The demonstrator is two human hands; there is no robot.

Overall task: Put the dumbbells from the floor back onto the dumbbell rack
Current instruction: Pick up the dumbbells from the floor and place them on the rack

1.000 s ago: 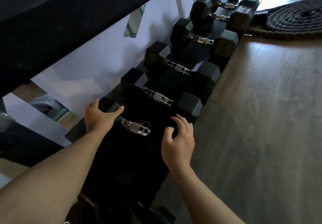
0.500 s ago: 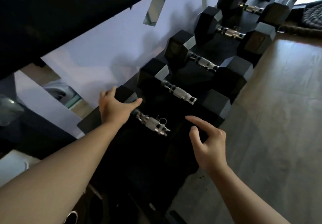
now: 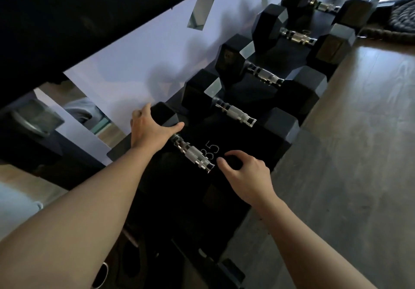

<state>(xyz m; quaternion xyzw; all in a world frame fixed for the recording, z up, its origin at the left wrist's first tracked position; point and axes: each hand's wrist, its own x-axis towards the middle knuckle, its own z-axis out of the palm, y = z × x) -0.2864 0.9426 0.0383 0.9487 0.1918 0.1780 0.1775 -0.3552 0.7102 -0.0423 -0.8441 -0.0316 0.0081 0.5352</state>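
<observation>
The right hand [image 3: 244, 174] has slid in toward the chrome handle, fingers loosely curled, gripping nothing. The left hand [image 3: 149, 129] stays clasped over the far hex head of the nearest dumbbell [image 3: 195, 157], which lies on the rack [image 3: 265, 91], "35" marked beside it; black dumbbells line the row beyond.

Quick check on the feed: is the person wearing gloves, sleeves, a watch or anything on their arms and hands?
Nothing is worn that shows. The left hand and right hand are bare, with no gloves, rings or wraps visible. Both forearms are bare up to the frame edge, with no sleeve, watch or band.
</observation>
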